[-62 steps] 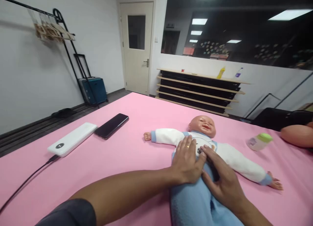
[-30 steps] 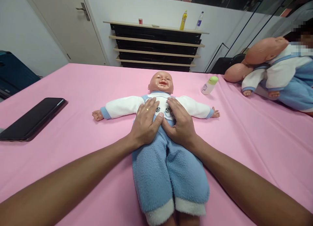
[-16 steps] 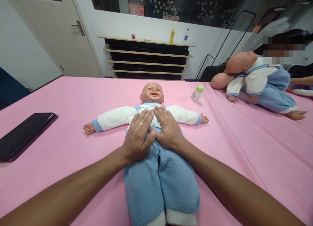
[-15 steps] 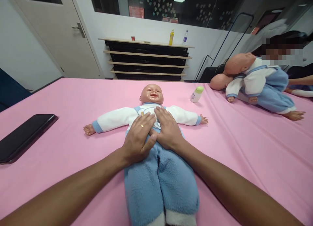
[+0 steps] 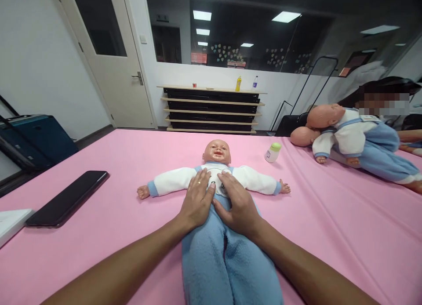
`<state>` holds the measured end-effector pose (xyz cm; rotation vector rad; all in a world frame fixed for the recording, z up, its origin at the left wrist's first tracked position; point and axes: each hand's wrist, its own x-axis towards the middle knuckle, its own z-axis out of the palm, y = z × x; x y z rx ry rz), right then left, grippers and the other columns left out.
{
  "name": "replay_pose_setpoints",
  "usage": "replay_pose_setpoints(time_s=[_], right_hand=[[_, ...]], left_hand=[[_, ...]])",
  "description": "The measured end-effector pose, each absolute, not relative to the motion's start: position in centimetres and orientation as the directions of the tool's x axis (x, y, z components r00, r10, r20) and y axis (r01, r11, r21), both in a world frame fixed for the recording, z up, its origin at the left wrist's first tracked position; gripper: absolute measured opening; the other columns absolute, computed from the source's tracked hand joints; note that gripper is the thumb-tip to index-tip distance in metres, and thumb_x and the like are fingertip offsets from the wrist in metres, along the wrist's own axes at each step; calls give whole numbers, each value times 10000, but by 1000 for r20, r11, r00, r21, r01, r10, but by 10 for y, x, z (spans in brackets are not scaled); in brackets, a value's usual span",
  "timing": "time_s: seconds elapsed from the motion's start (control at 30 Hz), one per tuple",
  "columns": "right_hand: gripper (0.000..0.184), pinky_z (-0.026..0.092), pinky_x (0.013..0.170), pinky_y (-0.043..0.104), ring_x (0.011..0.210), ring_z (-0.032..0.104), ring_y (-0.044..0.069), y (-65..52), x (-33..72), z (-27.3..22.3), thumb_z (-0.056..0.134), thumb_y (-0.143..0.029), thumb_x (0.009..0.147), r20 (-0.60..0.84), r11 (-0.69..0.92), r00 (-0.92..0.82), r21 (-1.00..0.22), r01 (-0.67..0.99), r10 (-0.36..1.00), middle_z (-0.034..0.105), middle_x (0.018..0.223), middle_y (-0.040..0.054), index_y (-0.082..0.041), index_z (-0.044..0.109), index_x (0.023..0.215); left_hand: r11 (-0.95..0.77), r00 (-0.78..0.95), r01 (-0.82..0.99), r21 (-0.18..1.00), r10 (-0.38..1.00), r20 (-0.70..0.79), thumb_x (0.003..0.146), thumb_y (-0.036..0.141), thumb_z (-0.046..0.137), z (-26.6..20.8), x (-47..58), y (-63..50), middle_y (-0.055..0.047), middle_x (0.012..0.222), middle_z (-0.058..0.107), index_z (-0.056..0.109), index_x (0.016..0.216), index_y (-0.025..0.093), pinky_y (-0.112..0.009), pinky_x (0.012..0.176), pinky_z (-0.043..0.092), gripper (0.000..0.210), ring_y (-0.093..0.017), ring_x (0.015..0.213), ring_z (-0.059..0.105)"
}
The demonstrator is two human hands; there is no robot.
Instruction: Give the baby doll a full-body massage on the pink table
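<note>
A baby doll [image 5: 211,252] in a white top and fuzzy blue trousers lies on its back, head away from me and arms spread wide. My left hand [image 5: 198,197] rests flat on the left side of its chest and belly, a ring on one finger. On the other side my right hand [image 5: 239,204] lies against the doll's front, fingers stretched toward its collar. A narrow strip of the white top with a dark print shows between the hands. Neither hand grips anything. The doll's feet are out of view.
Pink cloth [image 5: 125,155] covers the table. A black phone [image 5: 70,197] and a white box [image 5: 13,223] lie at left. A bottle with a green cap [image 5: 273,152] stands beyond the doll's arm. At right, two more dolls [image 5: 359,138] overlap near another person. Shelves [image 5: 211,103] stand behind.
The view has tilted up, showing more wall and the suitcase at left. My hands have moved apart on the doll's chest, opening a gap between them; earlier they touched.
</note>
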<state>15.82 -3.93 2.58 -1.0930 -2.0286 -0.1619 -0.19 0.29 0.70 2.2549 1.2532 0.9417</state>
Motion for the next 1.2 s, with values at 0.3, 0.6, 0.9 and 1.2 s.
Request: replay_pose_setpoints(time_s=[0.3,0.6,0.9,1.2], right_hand=[[663,281,1151,497,1339,394,256,-31,161,30,538,-359,846,504,558,-363,-316,767,784,423,1441,125,-143,361,1447],[864,273,1146,541,1412,240,329,-29,162,16,568,-418,787,442,298,-103,-397,868,891,246,1515,207,-37,230,1485],[766,436,1045,553,1326,407,317,-38,156,21,541,-242,819,747,601,-243,-251,759,619,420,1421,157,-166,198,1501],[659,404,1092,506,1333,411,270,-42,155,27,494,-208,849,656,681,-442,-153,716,612,436,1426,136,-160,288,1473]], left_hand=[[-668,346,563,486,725,596,973,299,326,10,-3,-17,-111,1589,137,149,1515,185,-526,1187,153,581,-236,1466,81],[-852,615,373,368,524,589,918,258,409,23,-11,-20,-112,1435,467,413,1402,177,-480,1156,273,491,-231,1372,361],[-682,592,483,550,717,369,973,340,312,44,-4,-8,5,1477,422,422,1421,289,-463,1206,133,463,-171,1413,291],[-504,340,607,614,864,372,980,420,252,9,-5,-7,-121,1578,144,196,1515,134,-528,1193,138,609,-243,1463,77]])
